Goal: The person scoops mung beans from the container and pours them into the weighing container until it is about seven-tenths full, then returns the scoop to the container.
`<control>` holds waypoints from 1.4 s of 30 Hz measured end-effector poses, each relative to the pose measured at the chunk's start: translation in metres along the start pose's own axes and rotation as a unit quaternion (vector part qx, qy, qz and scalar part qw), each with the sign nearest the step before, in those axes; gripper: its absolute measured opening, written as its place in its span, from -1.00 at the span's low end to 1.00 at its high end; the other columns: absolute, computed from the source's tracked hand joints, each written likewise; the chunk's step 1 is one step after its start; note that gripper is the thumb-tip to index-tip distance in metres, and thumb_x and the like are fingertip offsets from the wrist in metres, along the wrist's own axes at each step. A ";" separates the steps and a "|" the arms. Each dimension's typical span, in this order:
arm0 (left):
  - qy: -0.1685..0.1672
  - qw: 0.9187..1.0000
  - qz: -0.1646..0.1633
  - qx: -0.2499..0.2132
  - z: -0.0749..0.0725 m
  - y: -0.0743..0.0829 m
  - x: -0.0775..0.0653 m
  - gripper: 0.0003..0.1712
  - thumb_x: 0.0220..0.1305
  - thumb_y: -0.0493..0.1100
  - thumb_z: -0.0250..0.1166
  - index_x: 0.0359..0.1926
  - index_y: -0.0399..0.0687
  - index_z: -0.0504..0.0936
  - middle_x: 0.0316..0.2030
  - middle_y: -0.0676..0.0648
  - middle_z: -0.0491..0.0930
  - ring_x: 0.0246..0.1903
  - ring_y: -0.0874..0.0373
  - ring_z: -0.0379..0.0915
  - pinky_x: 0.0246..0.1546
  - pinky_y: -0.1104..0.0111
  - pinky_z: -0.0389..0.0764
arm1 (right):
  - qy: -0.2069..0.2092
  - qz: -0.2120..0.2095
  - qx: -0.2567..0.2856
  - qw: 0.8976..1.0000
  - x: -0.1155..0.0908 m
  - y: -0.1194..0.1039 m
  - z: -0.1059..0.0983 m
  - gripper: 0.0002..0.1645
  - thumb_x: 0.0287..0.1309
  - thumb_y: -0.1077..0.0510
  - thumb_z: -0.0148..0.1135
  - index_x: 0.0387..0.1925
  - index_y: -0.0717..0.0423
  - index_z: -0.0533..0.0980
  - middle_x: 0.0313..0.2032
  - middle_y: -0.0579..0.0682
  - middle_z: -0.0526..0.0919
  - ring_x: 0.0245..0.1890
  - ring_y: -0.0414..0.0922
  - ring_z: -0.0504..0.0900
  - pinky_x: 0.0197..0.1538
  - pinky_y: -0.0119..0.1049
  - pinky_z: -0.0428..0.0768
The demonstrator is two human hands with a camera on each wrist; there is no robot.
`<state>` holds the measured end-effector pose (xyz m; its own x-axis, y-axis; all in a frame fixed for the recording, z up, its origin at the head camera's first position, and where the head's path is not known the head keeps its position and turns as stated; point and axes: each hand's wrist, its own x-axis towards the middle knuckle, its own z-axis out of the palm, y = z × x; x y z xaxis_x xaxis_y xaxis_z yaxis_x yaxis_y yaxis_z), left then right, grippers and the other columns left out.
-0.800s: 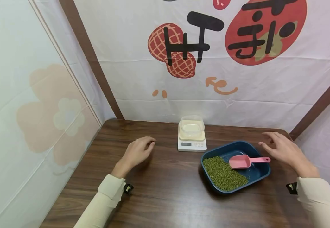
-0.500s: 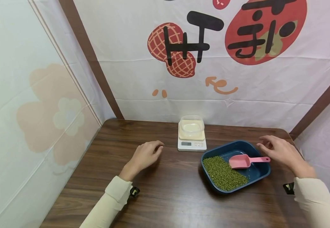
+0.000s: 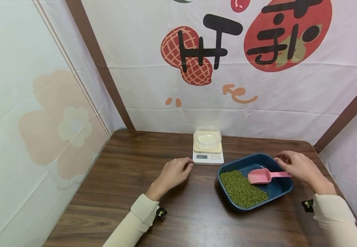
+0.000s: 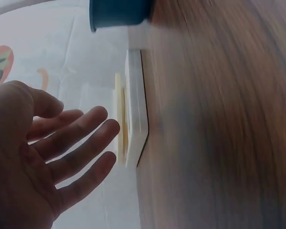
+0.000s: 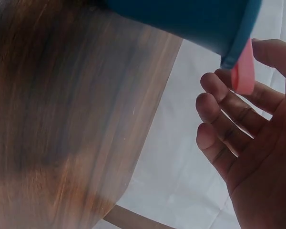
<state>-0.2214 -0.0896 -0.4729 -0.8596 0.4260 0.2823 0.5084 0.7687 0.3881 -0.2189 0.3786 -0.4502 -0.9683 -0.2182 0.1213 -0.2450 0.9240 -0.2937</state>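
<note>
My left hand (image 3: 173, 174) hovers just left of the white kitchen scale (image 3: 208, 157), fingers relaxed and holding nothing. On the scale's cream platform sits a clear plastic container (image 3: 208, 138). A blue tray (image 3: 228, 200) lies to the right, with green beans (image 3: 243, 188) heaped in its left part. A pink scoop (image 3: 260, 176) rests in the tray, its handle over the right rim. Close around that handle is my right hand (image 3: 302, 168); in the right wrist view the scoop handle (image 5: 243, 76) passes between thumb and fingers, which are loosely bent and not closed on it.
Everything stands on a dark wooden table (image 3: 120, 164). A white printed cloth (image 3: 147, 82) hangs behind the table's back edge, and more cloth hangs at the left and right sides. The tray's outer wall (image 5: 195, 24) is near the right hand.
My left hand has moved right across the table to the scale. My right hand has come left and nearer, up to the scoop's handle. Scale, container, tray and scoop stay put.
</note>
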 end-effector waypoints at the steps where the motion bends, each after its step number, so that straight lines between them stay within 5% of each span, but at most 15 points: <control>1: 0.001 1.000 -0.004 -0.003 0.002 0.003 0.000 -0.72 0.43 -0.02 0.06 -0.07 0.05 0.67 -0.26 0.10 0.68 -0.52 0.29 0.45 -0.47 0.28 0.57 | 0.000 -0.001 0.001 1.000 0.000 0.000 0.001 -0.40 0.30 -0.28 0.06 0.01 0.12 0.56 -0.26 0.03 0.65 -0.28 -0.03 0.59 -0.34 -0.02 0.58; 7: 0.008 1.000 -0.011 -0.014 0.014 0.017 0.002 -0.73 0.41 -0.01 0.07 -0.11 0.08 0.68 -0.28 0.12 0.69 -0.39 0.26 0.57 -0.37 0.18 0.63 | -0.004 -0.003 0.008 1.000 0.001 -0.002 0.005 -0.43 0.30 -0.28 0.08 -0.03 0.10 0.58 -0.27 0.01 0.64 -0.29 -0.03 0.57 -0.30 0.03 0.58; 34: -0.039 0.995 -0.033 -0.083 0.060 0.078 -0.012 -0.66 0.48 0.16 -0.04 -0.36 0.19 0.54 -0.70 0.22 0.38 -0.72 0.31 0.30 -0.63 0.43 0.34 | -0.005 0.000 0.027 1.000 -0.004 -0.002 0.022 -0.75 0.24 0.02 0.23 -0.22 0.14 0.56 -0.53 -0.09 0.52 -0.54 -0.15 0.43 -0.49 -0.25 0.43; 42: -0.068 0.975 -0.092 -0.191 0.069 0.096 -0.011 -0.61 0.40 0.21 0.05 -0.48 0.14 0.48 -0.77 0.26 0.50 -0.85 0.33 0.35 -0.77 0.47 0.39 | 0.011 -0.007 0.034 0.999 -0.004 -0.004 0.023 -0.84 0.26 0.09 0.21 -0.26 0.12 0.50 -0.60 -0.09 0.41 -0.63 -0.17 0.36 -0.57 -0.28 0.34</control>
<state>-0.1663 0.0125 -0.4994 -0.9236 0.3769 0.0693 0.3054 0.6145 0.7274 -0.2154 0.3685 -0.4713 -0.9637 -0.2236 0.1460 -0.2620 0.8975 -0.3547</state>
